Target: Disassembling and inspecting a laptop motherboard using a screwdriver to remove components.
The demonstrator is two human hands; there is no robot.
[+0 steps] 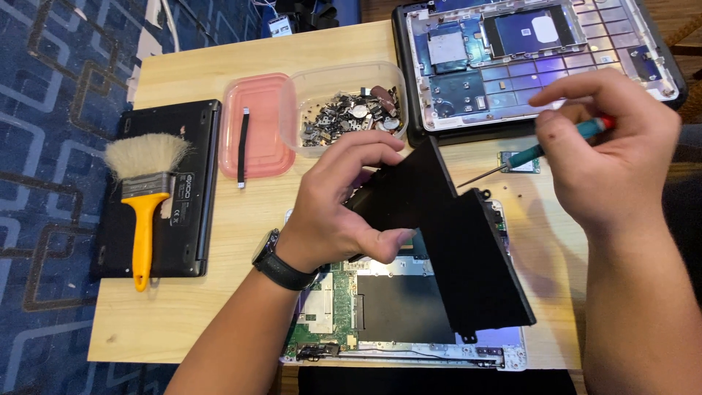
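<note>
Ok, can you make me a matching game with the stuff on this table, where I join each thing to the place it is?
Things:
1. paintbrush
2. screwdriver
3. flat black panel
4. small metal parts

Places:
A. in the clear plastic tub
B. held in the right hand
C. lying on the closed black laptop
D. lifted by the left hand above the opened laptop

Right pairs: 1-C, 2-B, 3-D, 4-A

Bare forearms, no sleeves; black wristwatch (276, 262) on left wrist.
</note>
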